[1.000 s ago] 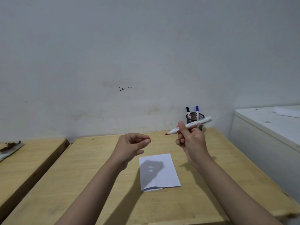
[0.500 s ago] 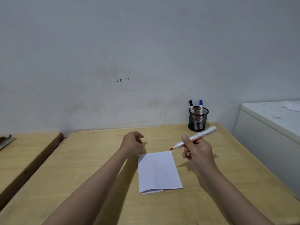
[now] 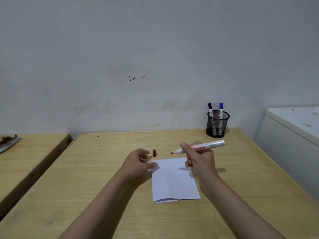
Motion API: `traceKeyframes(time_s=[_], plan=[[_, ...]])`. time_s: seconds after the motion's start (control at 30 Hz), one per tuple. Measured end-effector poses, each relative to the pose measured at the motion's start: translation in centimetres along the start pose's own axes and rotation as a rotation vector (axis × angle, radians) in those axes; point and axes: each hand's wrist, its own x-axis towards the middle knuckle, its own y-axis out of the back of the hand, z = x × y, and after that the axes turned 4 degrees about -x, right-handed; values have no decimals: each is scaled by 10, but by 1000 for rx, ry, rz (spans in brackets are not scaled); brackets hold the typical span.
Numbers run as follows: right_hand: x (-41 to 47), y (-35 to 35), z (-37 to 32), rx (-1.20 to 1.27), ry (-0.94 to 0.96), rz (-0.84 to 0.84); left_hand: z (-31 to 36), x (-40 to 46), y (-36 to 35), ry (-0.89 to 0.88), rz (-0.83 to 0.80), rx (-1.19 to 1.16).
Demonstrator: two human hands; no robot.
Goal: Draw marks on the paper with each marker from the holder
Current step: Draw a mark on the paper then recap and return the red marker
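Observation:
A white sheet of paper (image 3: 174, 180) lies on the wooden table (image 3: 103, 195). My right hand (image 3: 198, 159) holds an uncapped red marker (image 3: 203, 147) above the paper's far edge, tip pointing left. The red cap (image 3: 154, 153) stands upright on the table just beyond the paper's far left corner. My left hand (image 3: 139, 162) is beside the cap with fingers loosely apart, holding nothing, its fingertips at the paper's corner. A black mesh holder (image 3: 217, 125) at the back right contains a black-capped marker (image 3: 210, 109) and a blue-capped marker (image 3: 221, 108).
A grey wall runs behind the table. A second wooden table (image 3: 29, 152) stands to the left across a gap, with a scrap (image 3: 8, 140) on it. A white cabinet (image 3: 293, 131) sits close on the right.
My left hand lowered to the table and let go of the red cap, which now stands there. My right hand brought the marker down toward the paper.

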Motion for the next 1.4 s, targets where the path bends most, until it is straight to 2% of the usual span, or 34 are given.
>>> traceKeyframes(time_s=[0.13,0.23,0.47,0.8,1.23,1.4], plan=[[13,-34,9,60,-100,-60,-12,-8,1,-82,-42,198],[24,-52,21,12,-128,-84,-16,-5,4,-132,-50,268],[30,-59,56,-210,-95,-35,-24,-3,5,-212,-61,264],[35,-58,65,-197,-50,-108,-28,1,4,-218,-67,262],[38,-59,66,-300,-56,-156,-26,1,4,-204,-81,280],[37,-58,67,-298,-64,-129,-26,2,4,-189,-84,278]])
